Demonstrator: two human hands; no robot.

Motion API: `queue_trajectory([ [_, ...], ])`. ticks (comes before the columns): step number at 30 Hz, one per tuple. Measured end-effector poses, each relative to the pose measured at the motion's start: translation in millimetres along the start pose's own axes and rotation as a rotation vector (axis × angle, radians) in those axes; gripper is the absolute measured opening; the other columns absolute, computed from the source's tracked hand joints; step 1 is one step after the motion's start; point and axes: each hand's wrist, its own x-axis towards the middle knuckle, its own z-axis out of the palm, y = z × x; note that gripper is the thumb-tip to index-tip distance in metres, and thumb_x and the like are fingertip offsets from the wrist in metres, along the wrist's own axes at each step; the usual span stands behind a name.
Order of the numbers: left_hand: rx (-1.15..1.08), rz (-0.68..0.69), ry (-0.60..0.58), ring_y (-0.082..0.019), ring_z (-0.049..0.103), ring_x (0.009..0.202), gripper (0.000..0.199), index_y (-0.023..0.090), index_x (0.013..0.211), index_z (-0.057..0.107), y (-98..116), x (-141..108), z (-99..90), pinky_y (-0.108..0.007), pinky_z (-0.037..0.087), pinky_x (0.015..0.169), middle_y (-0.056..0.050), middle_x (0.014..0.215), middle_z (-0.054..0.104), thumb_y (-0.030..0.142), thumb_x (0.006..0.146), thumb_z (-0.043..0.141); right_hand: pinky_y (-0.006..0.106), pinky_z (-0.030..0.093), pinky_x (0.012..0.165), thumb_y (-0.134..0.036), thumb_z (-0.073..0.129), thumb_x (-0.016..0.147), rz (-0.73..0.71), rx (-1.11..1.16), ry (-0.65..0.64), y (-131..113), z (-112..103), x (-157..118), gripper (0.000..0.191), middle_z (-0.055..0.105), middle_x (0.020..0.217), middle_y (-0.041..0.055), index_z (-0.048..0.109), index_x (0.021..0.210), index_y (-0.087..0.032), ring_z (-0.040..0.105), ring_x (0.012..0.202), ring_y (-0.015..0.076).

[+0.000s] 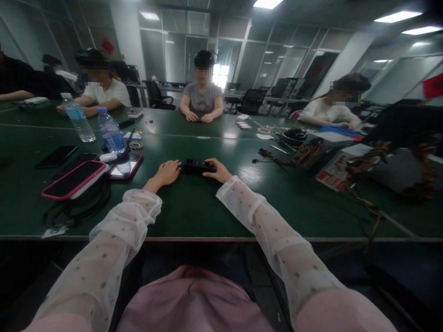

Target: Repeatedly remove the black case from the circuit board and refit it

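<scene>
A small black box-shaped device [194,167] rests on the green table [205,204] in front of me. My right hand [219,172] grips its right end, thumb on the near side and fingers over the top. What the device is, I cannot make out. Just left of it, my left hand [168,172] lies palm down on the table, fingers stretched out, holding nothing. Its fingertips come close to the device's left end; whether they touch it is unclear.
On the left are two water bottles [112,134], a pink-rimmed phone [75,180], a red-edged phone [126,166], a black phone [56,157] and a tape roll [136,145]. Cables [306,155] and a labelled metal box [333,172] lie right. Several people sit around the table.
</scene>
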Motion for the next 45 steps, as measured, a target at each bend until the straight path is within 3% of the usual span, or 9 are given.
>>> queue_trajectory([
  [22,-0.013,0.002,-0.017,-0.025,0.035,0.14,0.047,0.025,0.143,0.044,1.9,-0.7,-3.5,-0.047,0.029,0.113,-0.006,0.153,0.04,0.038,0.102,0.027,0.05,0.045,0.101,-0.036,0.079,0.069,-0.069,0.13,-0.064,9.0,-2.6,3.1,0.063,0.063,0.115,0.0081,0.053,0.124,-0.022,0.061,0.11,0.0254],
  [38,-0.113,-0.052,-0.048,-0.024,0.032,0.142,0.057,0.025,0.145,0.042,1.3,0.7,-3.9,-0.048,0.026,0.114,-0.005,0.153,0.04,0.046,0.102,0.01,0.052,0.046,0.101,-0.034,0.079,0.07,-0.06,0.132,-0.083,3.7,-5.4,2.0,0.061,0.063,0.115,0.0079,0.053,0.125,-0.024,0.061,0.111,0.026],
  [45,-0.112,-0.047,-0.04,-0.025,0.033,0.141,0.057,0.026,0.144,0.044,1.0,1.2,-3.7,-0.049,0.026,0.114,-0.004,0.154,0.039,0.049,0.102,0.012,0.052,0.046,0.101,-0.034,0.079,0.07,-0.054,0.118,-0.074,5.6,-4.6,2.4,0.061,0.063,0.117,0.0082,0.053,0.124,-0.024,0.06,0.113,0.026],
])
